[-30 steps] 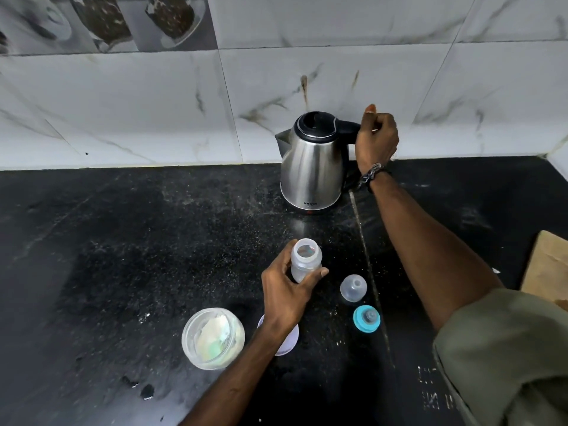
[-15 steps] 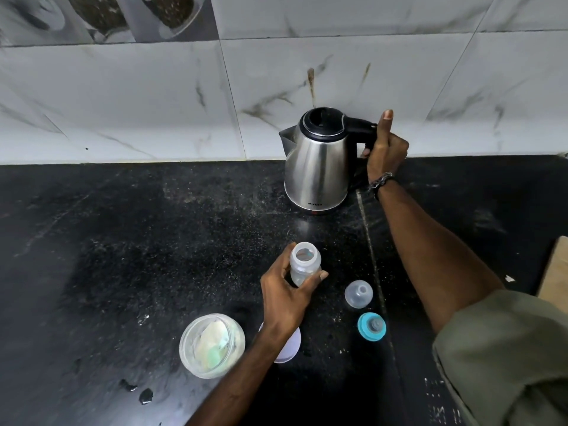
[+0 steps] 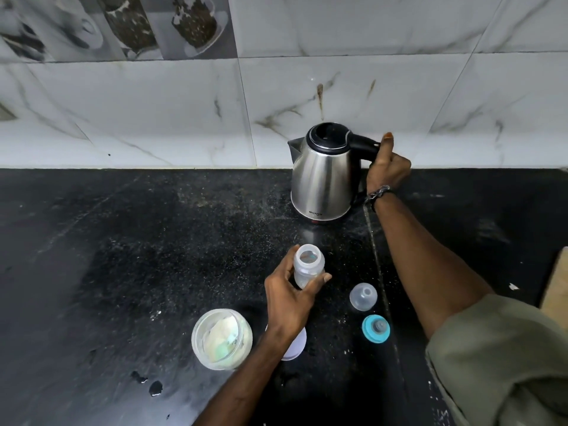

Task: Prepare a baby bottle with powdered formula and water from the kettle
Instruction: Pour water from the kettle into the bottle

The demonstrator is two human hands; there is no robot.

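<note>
Hands are both busy: the right hand (image 3: 388,170) grips the handle of the steel kettle (image 3: 322,176), which stands on the desk (image 3: 123,256) by the wall, while the left hand (image 3: 287,298) holds the open baby bottle (image 3: 308,265) upright. No water looks poured yet. Teat ring (image 3: 375,328), clear cap (image 3: 363,296) and open formula jar (image 3: 222,338) wait nearby, so pouring, capping and mixing likely remain.

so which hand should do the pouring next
Right. The right hand already grips the handle of the kettle, which stands on the counter. The left hand holds the open bottle upright, so it is better kept steadying it.
</note>
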